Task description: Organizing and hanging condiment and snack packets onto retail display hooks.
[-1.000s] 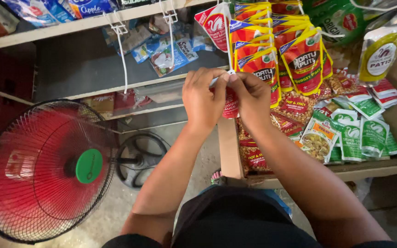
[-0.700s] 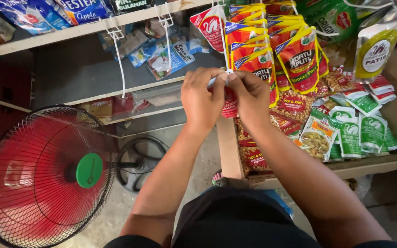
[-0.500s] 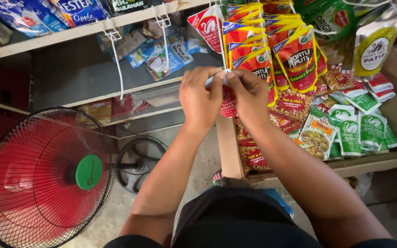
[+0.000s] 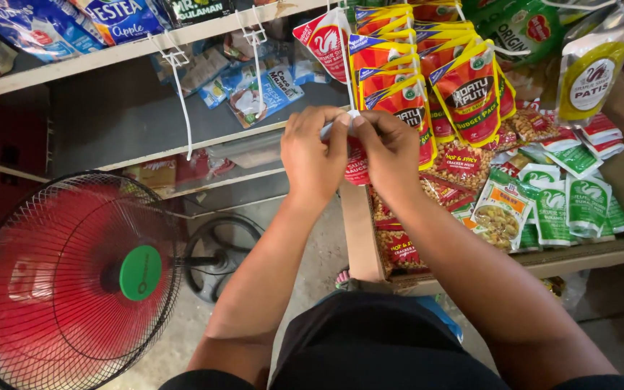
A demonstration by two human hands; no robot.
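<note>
**Sachets crowded at the hanging strip**

Hands met at the middle of the rack: the left hand and the right hand were pressed together, fingers pinched on the top of a small red sachet just under a white hanging strip. Both grips were closed on that sachet, which hung in front of the wooden crate.

Risk lay in the crowding. The red-and-yellow pouches hung touching one another just right of the hands, so a tug on the strip might have swung or unhooked them. A thin sachet pinched only at its top edge could have torn or slipped into the crate. The red floor fan stood near the left elbow and might have been knocked.

Blue packets lay along the top shelf, more blue ones below. Green-and-white packets stood in the crate beside red nut packs. A clear pouch with a yellow panel hung at far right.
</note>
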